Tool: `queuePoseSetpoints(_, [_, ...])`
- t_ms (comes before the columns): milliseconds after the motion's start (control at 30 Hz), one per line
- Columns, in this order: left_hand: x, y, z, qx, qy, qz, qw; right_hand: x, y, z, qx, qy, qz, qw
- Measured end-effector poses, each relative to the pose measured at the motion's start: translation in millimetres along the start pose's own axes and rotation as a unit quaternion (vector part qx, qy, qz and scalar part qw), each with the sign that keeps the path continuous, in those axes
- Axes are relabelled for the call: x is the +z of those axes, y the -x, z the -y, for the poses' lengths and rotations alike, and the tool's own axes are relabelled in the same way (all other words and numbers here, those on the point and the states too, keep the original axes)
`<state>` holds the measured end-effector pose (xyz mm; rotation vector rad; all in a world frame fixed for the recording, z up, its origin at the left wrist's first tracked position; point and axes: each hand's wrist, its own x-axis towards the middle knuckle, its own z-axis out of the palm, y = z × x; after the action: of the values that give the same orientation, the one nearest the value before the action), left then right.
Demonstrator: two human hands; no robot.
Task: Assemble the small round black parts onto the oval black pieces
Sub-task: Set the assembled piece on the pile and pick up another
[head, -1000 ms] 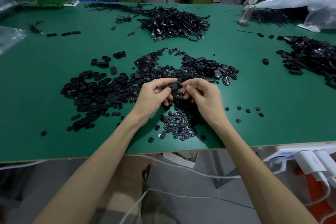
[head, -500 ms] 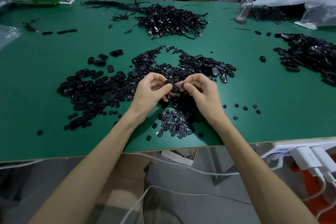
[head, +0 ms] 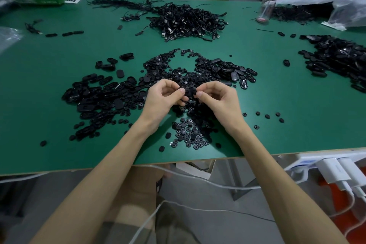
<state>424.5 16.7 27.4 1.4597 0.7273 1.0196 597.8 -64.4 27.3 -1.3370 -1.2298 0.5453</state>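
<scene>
From my station I read both hands raised just above the desk [head: 59, 144], meeting over one oval piece [head: 188, 91]. The left hand [head: 161, 98] pinches its left end, thumb and curled fingers [head: 180, 90] closed on it. The right hand [head: 216, 98] pinches the right end the same way. Neither hand is wide; both are narrow and share the one piece.

Its long axis seems to run side to side, from one thumb to the other, so both hands are equally near it. I cannot tell whether a small round part is already seated in it. It is black on black there, and the thumbs cover much of it.

The loose small round parts [head: 190, 136] lie on the desk nearer me than the held piece, below the wrists. More oval pieces [head: 95, 97] are heaped to its left, and a tangle of cables [head: 188, 20] lies well beyond it.

I judge the press-in to be the step in hand. It calls for the thumbs to bear on the piece's middle, across the long axis, while the fingers brace both ends.
</scene>
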Motion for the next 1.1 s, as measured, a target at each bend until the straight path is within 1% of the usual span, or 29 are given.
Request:
queuePoseSetpoints(200, [0.7,-0.6,-1.0,-0.008,0.033,-0.026,0.999,-0.6,0.4,1.0,-0.002,-0.006,0.011,1.0])
queuePoseSetpoints(433, [0.8,-1.9,-2.4,-0.022,0.042,-0.06,0.997,-0.1,1.2,3.1,-0.005,-0.011,0.033,0.999])
queuePoseSetpoints(567, [0.3,-2.5,-2.8,-0.026,0.027,-0.059,0.998,2.5,1.6,1.9,0.004,0.004,0.075,0.997])
queuePoseSetpoints(700, [0.4,-2.6,-2.3,-0.024,0.012,-0.058,0.998,3.2,1.7,0.7,-0.012,0.04,0.108,0.993])
queuePoseSetpoints(900, [-1.1,-2.7,-0.5,-0.028,0.01,-0.056,0.998,3.3,0.9,-0.1,-0.013,0.043,0.117,0.992])
queuePoseSetpoints(1100, [-2.2,-2.5,0.9,-0.027,0.014,-0.038,0.999,2.0,1.0,0.7,0.003,-0.004,0.099,0.995])
